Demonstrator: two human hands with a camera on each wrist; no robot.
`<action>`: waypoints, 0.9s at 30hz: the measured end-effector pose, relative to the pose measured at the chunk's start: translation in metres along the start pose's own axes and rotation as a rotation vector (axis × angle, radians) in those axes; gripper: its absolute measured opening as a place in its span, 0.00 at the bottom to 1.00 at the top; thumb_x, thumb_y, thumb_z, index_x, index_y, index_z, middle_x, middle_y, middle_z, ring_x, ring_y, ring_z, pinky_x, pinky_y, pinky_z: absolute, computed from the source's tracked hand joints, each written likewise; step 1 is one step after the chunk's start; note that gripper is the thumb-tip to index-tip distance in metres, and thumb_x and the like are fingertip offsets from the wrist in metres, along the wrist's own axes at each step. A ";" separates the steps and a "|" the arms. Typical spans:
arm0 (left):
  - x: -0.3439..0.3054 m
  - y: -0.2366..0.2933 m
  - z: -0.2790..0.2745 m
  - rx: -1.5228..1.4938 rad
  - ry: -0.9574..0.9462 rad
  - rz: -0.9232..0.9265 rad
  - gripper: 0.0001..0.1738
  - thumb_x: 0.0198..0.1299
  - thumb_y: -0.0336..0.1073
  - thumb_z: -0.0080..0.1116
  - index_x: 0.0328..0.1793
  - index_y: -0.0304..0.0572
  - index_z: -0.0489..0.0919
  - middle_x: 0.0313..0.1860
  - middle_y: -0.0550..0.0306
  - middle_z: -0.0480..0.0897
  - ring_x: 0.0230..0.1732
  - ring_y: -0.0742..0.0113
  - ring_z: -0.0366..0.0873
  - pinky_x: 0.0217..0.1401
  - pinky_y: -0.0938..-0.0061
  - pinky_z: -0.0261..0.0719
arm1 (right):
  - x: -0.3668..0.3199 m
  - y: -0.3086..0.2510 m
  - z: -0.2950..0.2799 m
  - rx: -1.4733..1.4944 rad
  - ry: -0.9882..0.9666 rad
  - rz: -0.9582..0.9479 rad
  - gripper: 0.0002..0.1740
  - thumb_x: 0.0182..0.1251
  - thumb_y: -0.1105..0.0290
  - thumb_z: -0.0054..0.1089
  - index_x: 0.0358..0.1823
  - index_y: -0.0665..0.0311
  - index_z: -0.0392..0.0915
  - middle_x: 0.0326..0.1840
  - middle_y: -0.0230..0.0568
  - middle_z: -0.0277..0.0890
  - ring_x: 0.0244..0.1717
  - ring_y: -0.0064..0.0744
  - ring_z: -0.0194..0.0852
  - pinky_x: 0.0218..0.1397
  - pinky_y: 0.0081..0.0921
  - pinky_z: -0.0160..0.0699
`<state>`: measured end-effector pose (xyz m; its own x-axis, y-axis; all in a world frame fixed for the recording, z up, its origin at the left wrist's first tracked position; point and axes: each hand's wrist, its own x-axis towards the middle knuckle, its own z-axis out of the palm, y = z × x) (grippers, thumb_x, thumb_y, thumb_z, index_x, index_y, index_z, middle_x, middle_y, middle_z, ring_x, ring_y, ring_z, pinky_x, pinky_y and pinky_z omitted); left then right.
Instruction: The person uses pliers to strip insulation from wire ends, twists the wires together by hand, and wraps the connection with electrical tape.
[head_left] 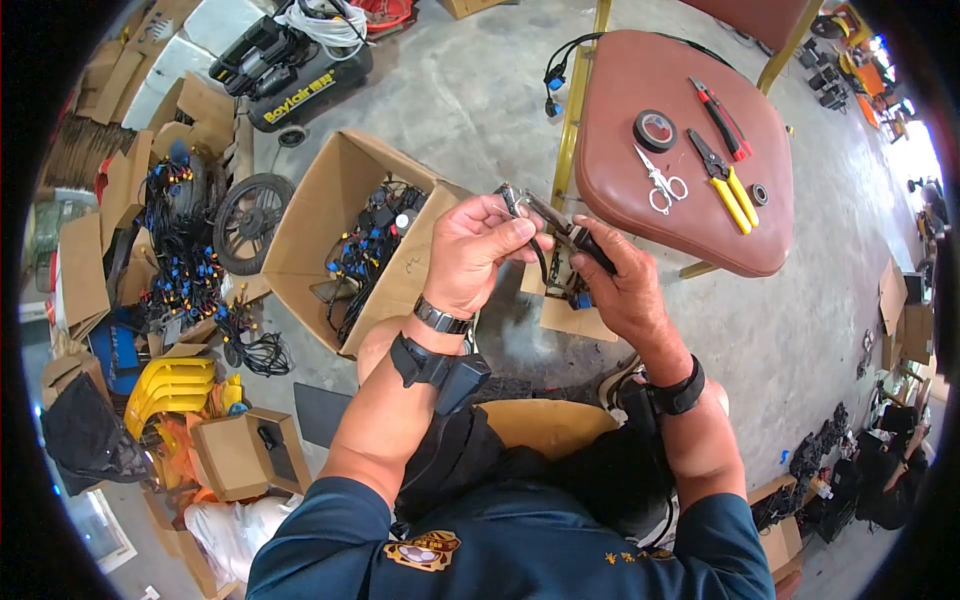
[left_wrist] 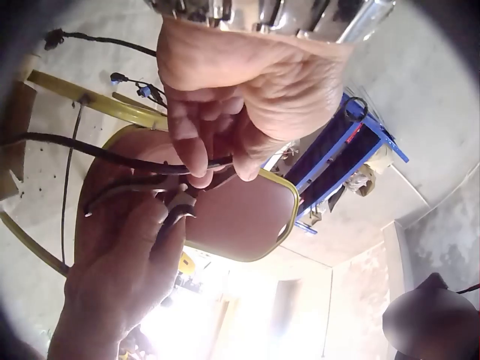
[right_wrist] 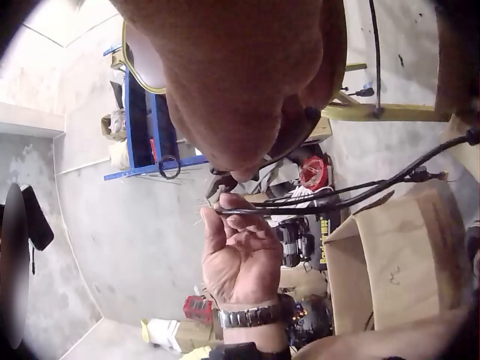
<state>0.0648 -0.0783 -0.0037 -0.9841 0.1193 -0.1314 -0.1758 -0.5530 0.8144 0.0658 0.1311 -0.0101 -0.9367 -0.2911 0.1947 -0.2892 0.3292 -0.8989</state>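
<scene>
The cable [head_left: 541, 262] is in front of the chair [head_left: 640, 110], at its near left corner in the head view. The left hand [head_left: 475, 250] pinches it between thumb and fingers near its end, where thin pale strands stick out; the rest trails away from the fingers. The right hand [head_left: 625, 285] grips a dark-handled tool [head_left: 548, 213], its fingers curled round the handle and its metal end close to the left fingers. Whether the tool touches the cable, I cannot tell.

On the chair lie a roll of black tape [head_left: 655, 131], scissors [head_left: 662, 183], a red-handled tool [head_left: 722, 120], a yellow-handled tool [head_left: 732, 190] and a small dark ring [head_left: 759, 194]. The tape is just beside the scissors, and the ring is next to the yellow handles.

Left of the chair stands an open box [head_left: 400, 290] with bundled cables [head_left: 375, 240] inside. Farther left of the chair are a wheel [head_left: 253, 223] and, beyond the box, a compressor [head_left: 300, 85].
</scene>
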 end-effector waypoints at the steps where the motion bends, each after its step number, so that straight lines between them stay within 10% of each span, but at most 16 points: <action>1: 0.001 0.000 0.001 -0.007 0.006 0.007 0.08 0.63 0.28 0.63 0.46 0.32 0.80 0.42 0.48 0.85 0.41 0.58 0.86 0.38 0.73 0.85 | 0.000 -0.003 0.000 0.037 -0.005 0.040 0.23 0.64 0.75 0.65 0.60 0.67 0.75 0.42 0.50 0.80 0.41 0.43 0.81 0.47 0.31 0.79; 27: 0.004 -0.009 0.008 0.119 0.142 0.068 0.04 0.60 0.24 0.65 0.38 0.35 0.80 0.36 0.52 0.86 0.35 0.62 0.87 0.33 0.77 0.84 | 0.002 -0.002 0.001 -0.052 0.021 -0.048 0.22 0.63 0.76 0.64 0.59 0.66 0.75 0.40 0.52 0.79 0.41 0.50 0.81 0.46 0.35 0.79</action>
<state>0.0628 -0.0663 -0.0070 -0.9887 -0.0370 -0.1456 -0.1131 -0.4538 0.8839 0.0643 0.1292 -0.0079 -0.9253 -0.2891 0.2455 -0.3430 0.3620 -0.8668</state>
